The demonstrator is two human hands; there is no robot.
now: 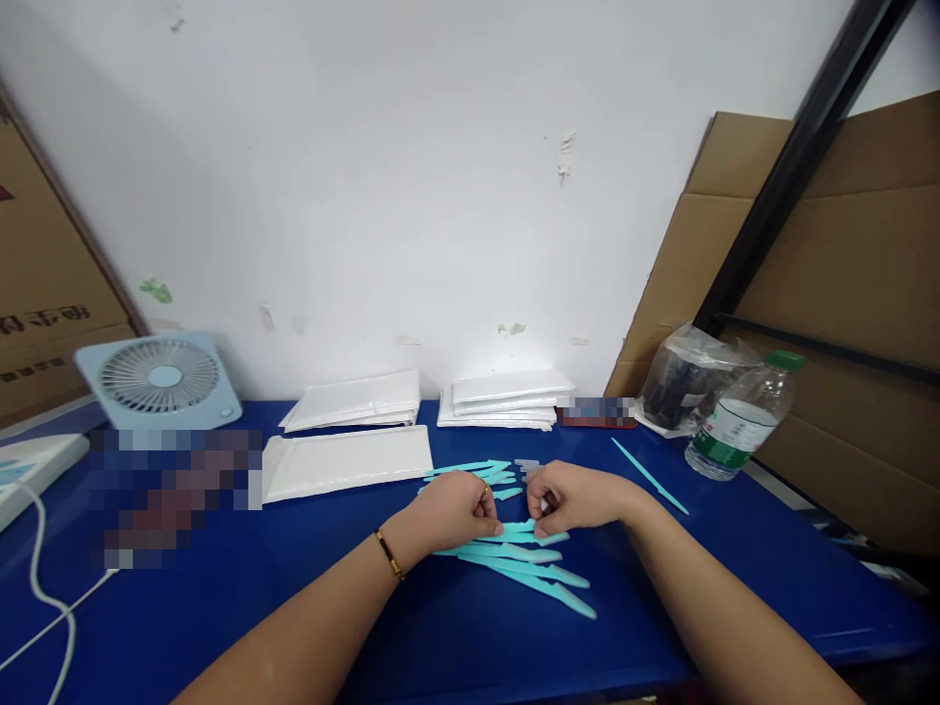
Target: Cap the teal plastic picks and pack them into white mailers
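My left hand (449, 506) is closed, its thumb and finger pinching the handle of a turquoise eyebrow razor (518, 529). At that razor's blade end, my right hand (584, 493) is closed too, thumb and curled fingers pinched together; its fingers partly hide the tip. Several more turquoise razors (525, 568) fan out on the table just below both hands. Behind my left hand lies another loose group of razors (470, 468), partly covered by it. Small clear plastic caps (527, 464) rest beyond my right hand. One single razor (649, 474) lies apart to the right.
White padded envelopes (349, 462) lie at the back left, with another stack (506, 397) by the wall. A light-blue fan (165, 377) and a white cable (40, 558) are left. A water bottle (741, 421) and a bagged dark container (680, 382) stand right.
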